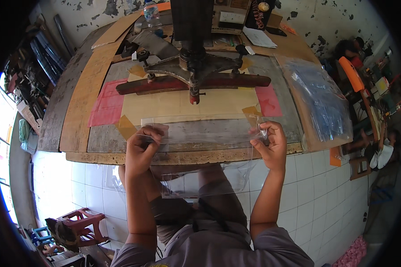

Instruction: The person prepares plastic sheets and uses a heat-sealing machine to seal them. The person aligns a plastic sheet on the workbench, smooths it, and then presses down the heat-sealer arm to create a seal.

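Observation:
A clear plastic sheet [209,135] stretches between my two hands in front of the table's near edge, its lower part hanging over my lap. The thumb and fingers of my left hand [141,149] pinch its left side. At the other side, my right hand [272,144] grips a bunched corner. Just beyond the sheet stands a press with a dark column and a long red bar [236,81]. Beneath the bar lies a pale yellow board [165,104], taped at its corners and flanked by pink pieces.
To the right, a stack of clear plastic sheets [318,104] lies on the wooden table [78,120]. A water bottle [151,12] and papers [259,37] are at the back. A dark red stool [87,224] stands at lower left. Another person is partly visible at far right.

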Tool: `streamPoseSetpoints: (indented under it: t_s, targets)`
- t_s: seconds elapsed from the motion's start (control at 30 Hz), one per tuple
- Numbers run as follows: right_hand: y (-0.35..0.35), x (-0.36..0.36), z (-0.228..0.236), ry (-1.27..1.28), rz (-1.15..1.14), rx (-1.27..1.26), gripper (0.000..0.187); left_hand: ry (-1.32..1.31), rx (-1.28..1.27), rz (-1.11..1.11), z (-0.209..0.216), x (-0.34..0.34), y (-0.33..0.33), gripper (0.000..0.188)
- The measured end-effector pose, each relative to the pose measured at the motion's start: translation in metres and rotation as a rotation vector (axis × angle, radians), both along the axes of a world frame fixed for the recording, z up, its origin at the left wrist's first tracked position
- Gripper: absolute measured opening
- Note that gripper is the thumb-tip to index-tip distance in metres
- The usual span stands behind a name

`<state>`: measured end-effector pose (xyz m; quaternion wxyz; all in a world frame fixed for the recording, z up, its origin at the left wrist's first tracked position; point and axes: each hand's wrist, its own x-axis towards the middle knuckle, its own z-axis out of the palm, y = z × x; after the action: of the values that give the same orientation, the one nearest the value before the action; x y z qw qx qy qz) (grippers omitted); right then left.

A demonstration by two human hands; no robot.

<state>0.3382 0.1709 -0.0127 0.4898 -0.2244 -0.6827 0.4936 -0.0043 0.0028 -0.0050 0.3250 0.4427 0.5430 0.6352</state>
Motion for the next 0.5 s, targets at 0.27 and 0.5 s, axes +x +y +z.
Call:
streamPoseSetpoints:
  t_s: [0.27,0.5]
  targets:
    - [0.0002,0.0001,-0.0011,-0.003,-0.035,0.045,0.046,-0.017,-0.011,0.004,0.0031,0.0025,0.0005,0.010]
    - [-0.0009,0.0006,-0.0001,0.001,-0.043,0.023,0.047,-0.002,-0.006,0.004,0.0029,0.0028,-0.0006,0.007]
